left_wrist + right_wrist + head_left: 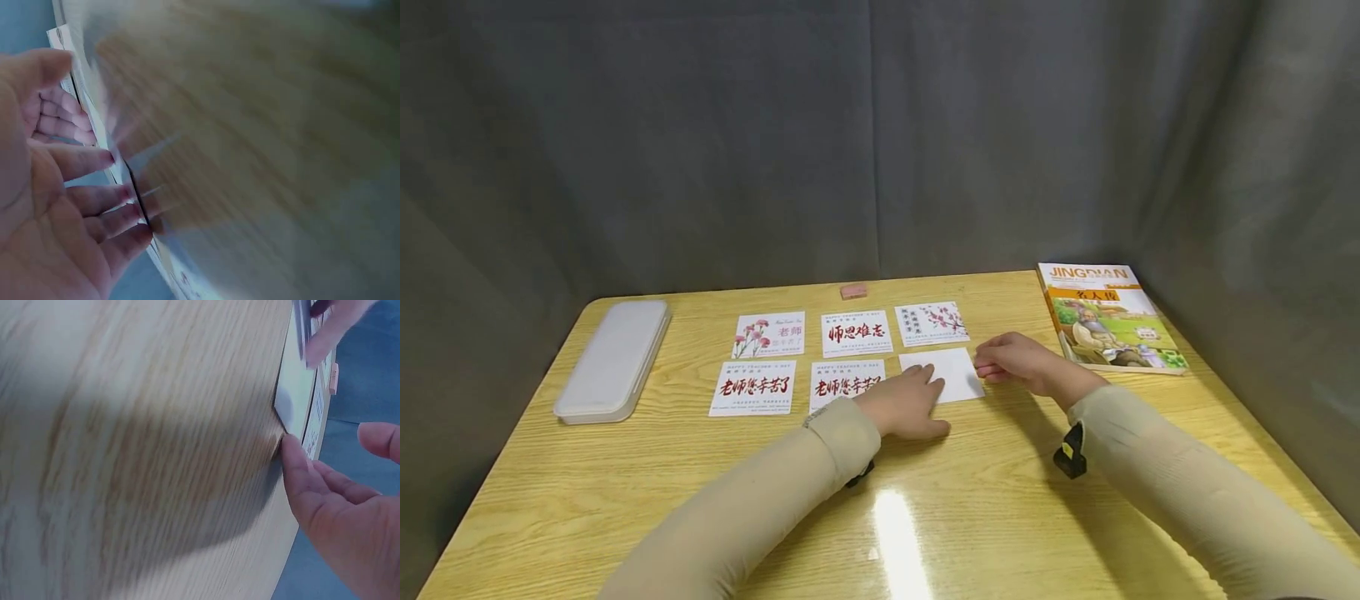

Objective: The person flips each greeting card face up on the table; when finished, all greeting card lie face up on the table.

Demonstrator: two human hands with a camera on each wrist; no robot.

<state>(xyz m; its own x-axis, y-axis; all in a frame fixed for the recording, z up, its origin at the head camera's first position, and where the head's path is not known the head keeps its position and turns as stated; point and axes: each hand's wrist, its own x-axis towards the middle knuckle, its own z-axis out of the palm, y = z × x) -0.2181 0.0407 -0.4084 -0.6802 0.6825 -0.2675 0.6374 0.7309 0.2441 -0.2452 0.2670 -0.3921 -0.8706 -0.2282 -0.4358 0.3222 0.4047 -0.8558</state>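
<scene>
Currently both hands worked the blank white square card [946,372]: left hand [907,406] pressed flat-fingered, right hand [1017,363] fingers touched its edge, grasp unclear; flipping likely needed a pinch.

Six square paper cards lie on the light wooden surface [625,500] in two rows of three. Five show printed faces: the pink-flower card [768,334], the red-lettered card [856,332], the blossom-branch card [931,322], and two matching red-script cards [752,387] [842,382]. The sixth is a blank white card [951,371], right of those two. One pink eraser [853,291] sits beyond the cards, one white plastic case [613,360] to their left, and one colourful paperback book [1105,317] to their right. Two hands [906,404] [1018,362] rest at the blank card.
</scene>
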